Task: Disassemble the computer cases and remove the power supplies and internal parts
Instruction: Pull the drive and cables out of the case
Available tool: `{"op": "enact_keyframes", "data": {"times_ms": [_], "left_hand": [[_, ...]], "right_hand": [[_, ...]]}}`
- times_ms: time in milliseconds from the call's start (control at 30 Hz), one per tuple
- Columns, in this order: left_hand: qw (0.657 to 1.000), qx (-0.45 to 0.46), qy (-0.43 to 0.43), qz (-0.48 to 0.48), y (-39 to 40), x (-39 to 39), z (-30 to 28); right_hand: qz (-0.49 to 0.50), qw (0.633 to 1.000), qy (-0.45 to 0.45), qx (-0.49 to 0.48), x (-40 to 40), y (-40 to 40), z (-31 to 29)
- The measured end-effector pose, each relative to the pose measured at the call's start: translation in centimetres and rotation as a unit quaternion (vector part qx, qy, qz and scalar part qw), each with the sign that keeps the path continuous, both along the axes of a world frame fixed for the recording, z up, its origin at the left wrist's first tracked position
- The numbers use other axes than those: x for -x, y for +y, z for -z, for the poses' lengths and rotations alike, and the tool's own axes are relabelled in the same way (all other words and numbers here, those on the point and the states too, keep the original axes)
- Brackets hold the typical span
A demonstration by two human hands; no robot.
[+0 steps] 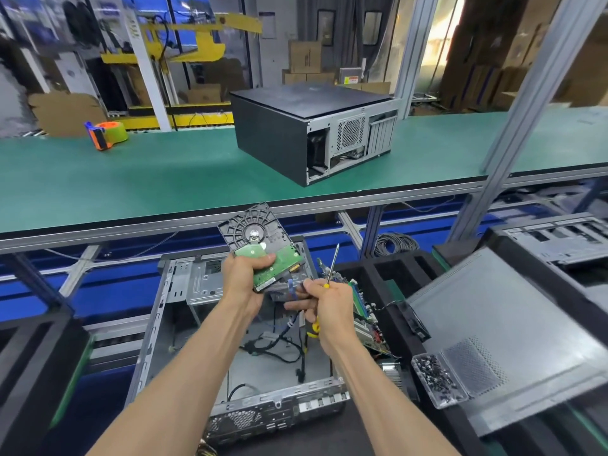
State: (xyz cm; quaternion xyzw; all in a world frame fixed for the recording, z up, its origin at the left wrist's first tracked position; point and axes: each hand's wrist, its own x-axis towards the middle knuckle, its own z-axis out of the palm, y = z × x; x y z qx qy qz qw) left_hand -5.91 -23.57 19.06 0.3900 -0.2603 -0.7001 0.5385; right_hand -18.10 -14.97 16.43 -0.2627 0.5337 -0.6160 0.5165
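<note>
The left hand (pixel 241 278) grips a hard drive (pixel 260 246) by its near end, thumb curled over the green circuit board, and holds it tilted up above the open computer case (pixel 184 311) that lies below the near edge of the green counter (pixel 158 179). The right hand (pixel 329 302) is closed round a screwdriver (pixel 332 264) with a yellow handle, its shaft pointing up and away, while the fingertips of the same hand pinch a blue cable (pixel 291 287) at the drive's near end (whether the plug is seated in the drive cannot be told). Inside the open case, black cables (pixel 279 343) trail loose across the metal floor, and a motherboard (pixel 365 320) leans on edge along the case's right side. Just right of the case a grey side panel (pixel 513 327) lies flat, with a clear plastic box of dark screws (pixel 436 380) resting on its near left corner. On the counter, towards its right part and close to the near edge, sits a second, closed black computer case (pixel 296 126), its rear with the fan grille facing the camera. Well apart from it, near the counter's far left edge, stands an orange tape dispenser (pixel 107 133) with a green roll. Another bare metal chassis (pixel 559 238) shows at the far right
</note>
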Motion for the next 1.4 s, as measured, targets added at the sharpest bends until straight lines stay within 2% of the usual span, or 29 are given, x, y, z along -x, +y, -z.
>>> {"op": "enact_keyframes", "data": {"times_ms": [233, 433, 667, 833, 933, 1033, 1167, 1400], "left_hand": [[0.997, 0.047, -0.053, 0.029, -0.7, 0.6, -2.2], [0.995, 0.065, -0.076, 0.023, -0.9, 1.5, -3.2], [0.994, 0.081, -0.078, 0.004, -1.0, 2.7, -4.2], [0.992, 0.091, -0.090, 0.002, -1.3, 3.3, -4.3], [0.991, 0.089, -0.098, 0.009, -1.4, 3.5, -4.3], [0.993, 0.085, -0.084, 0.019, -1.4, 3.7, -4.6], [0.997, 0.069, -0.026, 0.024, -1.3, 4.0, -5.1], [0.996, 0.080, -0.040, 0.017, -1.7, 3.9, -5.9]], "right_hand": [[-0.031, 0.996, 0.075, 0.025, -0.3, -0.3, -1.4], [-0.035, 0.997, 0.046, 0.045, 0.7, -0.4, -2.7], [-0.018, 0.995, 0.086, 0.056, 1.5, -1.4, -4.1], [0.005, 0.985, 0.161, 0.063, 1.8, -1.7, -4.2], [0.024, 0.983, 0.170, 0.069, 2.1, -1.8, -4.0], [0.003, 0.978, 0.190, 0.087, 2.4, -1.7, -3.7], [-0.012, 0.976, 0.186, 0.108, 1.7, -1.4, -3.4], [0.028, 0.980, 0.165, 0.109, 4.1, -1.3, -4.6]]}}
